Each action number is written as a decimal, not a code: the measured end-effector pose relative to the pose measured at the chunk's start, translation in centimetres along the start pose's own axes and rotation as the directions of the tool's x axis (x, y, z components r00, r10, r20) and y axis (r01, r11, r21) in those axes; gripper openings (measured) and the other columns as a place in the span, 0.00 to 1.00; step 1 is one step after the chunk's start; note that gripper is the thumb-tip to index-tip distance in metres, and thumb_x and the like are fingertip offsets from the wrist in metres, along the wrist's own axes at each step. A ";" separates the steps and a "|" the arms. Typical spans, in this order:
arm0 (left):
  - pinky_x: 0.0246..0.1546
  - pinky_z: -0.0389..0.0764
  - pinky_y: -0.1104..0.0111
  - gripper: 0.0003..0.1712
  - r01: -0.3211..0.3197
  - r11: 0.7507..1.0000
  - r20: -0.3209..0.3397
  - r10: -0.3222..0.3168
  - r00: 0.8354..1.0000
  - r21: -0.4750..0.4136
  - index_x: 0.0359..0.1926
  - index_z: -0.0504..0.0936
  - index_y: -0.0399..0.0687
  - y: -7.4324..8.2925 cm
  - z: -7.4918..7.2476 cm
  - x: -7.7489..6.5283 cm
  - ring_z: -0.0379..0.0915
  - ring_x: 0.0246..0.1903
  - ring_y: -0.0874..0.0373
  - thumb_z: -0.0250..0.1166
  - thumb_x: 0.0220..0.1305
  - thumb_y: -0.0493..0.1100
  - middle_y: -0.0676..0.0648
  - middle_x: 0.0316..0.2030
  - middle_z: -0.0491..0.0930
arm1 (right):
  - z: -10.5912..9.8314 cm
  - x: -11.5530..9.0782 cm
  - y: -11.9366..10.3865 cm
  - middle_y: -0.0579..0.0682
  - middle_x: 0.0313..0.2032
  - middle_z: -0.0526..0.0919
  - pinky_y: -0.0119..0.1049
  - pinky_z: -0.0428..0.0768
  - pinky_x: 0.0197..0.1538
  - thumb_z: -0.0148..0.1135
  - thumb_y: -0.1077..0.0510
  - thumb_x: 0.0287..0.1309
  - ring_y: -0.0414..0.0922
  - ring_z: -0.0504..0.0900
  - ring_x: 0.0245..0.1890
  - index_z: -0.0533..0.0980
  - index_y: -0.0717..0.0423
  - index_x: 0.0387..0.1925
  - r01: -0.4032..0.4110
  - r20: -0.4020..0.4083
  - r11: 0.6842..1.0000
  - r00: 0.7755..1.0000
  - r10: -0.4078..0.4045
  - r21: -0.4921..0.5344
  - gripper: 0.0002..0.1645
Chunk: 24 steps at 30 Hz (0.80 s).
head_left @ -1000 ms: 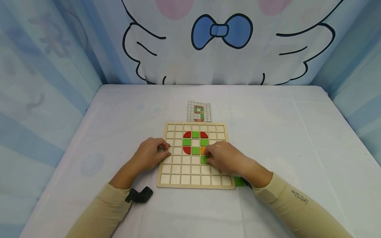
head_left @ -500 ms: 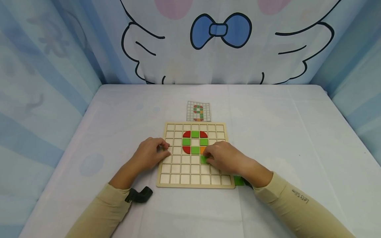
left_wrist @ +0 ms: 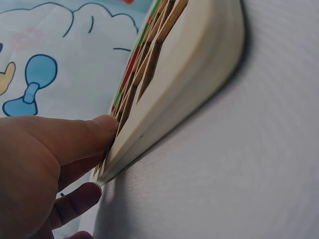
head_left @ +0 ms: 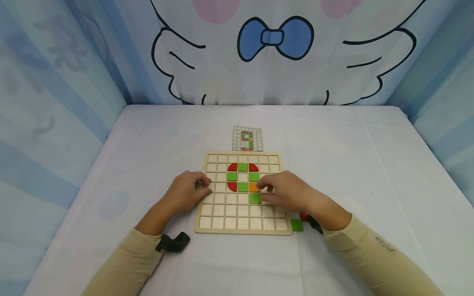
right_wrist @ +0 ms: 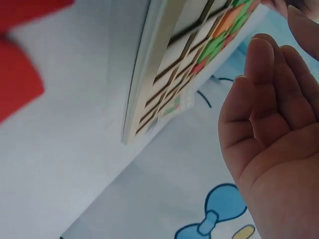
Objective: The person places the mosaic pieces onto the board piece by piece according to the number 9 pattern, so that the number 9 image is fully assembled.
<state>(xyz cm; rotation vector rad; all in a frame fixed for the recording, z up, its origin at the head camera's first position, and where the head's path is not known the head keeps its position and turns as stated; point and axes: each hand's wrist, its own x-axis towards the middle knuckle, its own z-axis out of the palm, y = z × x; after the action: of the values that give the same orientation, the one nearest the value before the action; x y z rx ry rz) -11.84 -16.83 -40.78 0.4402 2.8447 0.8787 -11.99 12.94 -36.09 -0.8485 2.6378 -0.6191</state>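
A wooden grid board (head_left: 231, 211) lies on the table with red, green and orange tiles in its cells. My left hand (head_left: 185, 191) holds the board's left edge; in the left wrist view its thumb (left_wrist: 94, 132) rests on the rim, with the other fingers beside it. Over the board's right side is my right hand (head_left: 286, 191), fingers loosely bent and apart, with nothing visible between them. Just left of its fingertips are an orange tile (head_left: 253, 187) and, below that, a green tile (head_left: 254, 198), lying flat in their cells.
Behind the board lies a pattern card (head_left: 247, 138) printed with a similar coloured figure. A loose green piece (head_left: 297, 225) sits by the board's lower right corner, near a red piece (head_left: 304, 216) partly hidden by the right wrist. Printed curtains surround the table.
My right hand has let go of the green tile and shifted slightly right, uncovering the green and orange tiles and a red piece near the wrist. The left hand stays put.
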 end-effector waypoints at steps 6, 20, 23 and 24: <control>0.41 0.71 0.58 0.07 0.011 1.000 0.007 -0.011 1.000 -0.004 0.38 0.82 0.48 0.0 0.0 0.0 0.71 0.39 0.52 0.70 0.65 0.44 0.50 0.41 0.82 | -1.3 -1.3 1.1 0.45 0.42 0.84 0.42 0.77 0.47 0.69 0.57 0.61 0.45 0.79 0.42 0.82 0.55 0.52 -0.049 -0.024 0.999 0.998 0.050 0.015 0.18; 0.41 0.71 0.58 0.07 -0.001 1.000 0.005 0.001 1.000 0.007 0.39 0.82 0.48 -0.1 0.1 0.0 0.71 0.39 0.53 0.70 0.65 0.45 0.50 0.41 0.82 | -1.4 -3.7 3.5 0.44 0.42 0.83 0.43 0.76 0.46 0.68 0.57 0.60 0.47 0.78 0.45 0.82 0.54 0.51 -0.129 -0.032 0.991 0.991 0.130 0.041 0.17; 0.40 0.71 0.58 0.07 -0.003 1.000 0.007 0.003 1.000 0.008 0.39 0.82 0.48 -0.1 0.0 0.0 0.70 0.38 0.53 0.70 0.65 0.45 0.50 0.41 0.82 | -1.2 -4.1 3.9 0.44 0.43 0.83 0.46 0.76 0.49 0.69 0.56 0.59 0.48 0.78 0.46 0.81 0.54 0.51 -0.132 -0.018 0.990 0.991 0.133 0.041 0.18; 0.40 0.71 0.58 0.07 -0.004 1.000 0.006 0.004 1.000 0.007 0.38 0.82 0.48 -0.1 0.0 0.0 0.70 0.38 0.53 0.70 0.65 0.45 0.50 0.41 0.82 | -1.1 -4.2 4.0 0.44 0.43 0.83 0.46 0.76 0.50 0.69 0.56 0.59 0.48 0.78 0.46 0.81 0.54 0.50 -0.131 -0.017 0.991 0.991 0.132 0.037 0.17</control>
<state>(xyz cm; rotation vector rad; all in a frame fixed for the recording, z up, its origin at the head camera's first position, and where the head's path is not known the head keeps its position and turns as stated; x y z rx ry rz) -11.86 -16.89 -40.78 0.4486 2.8430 0.8664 -11.04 18.74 -36.45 -0.6555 2.6647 -0.6411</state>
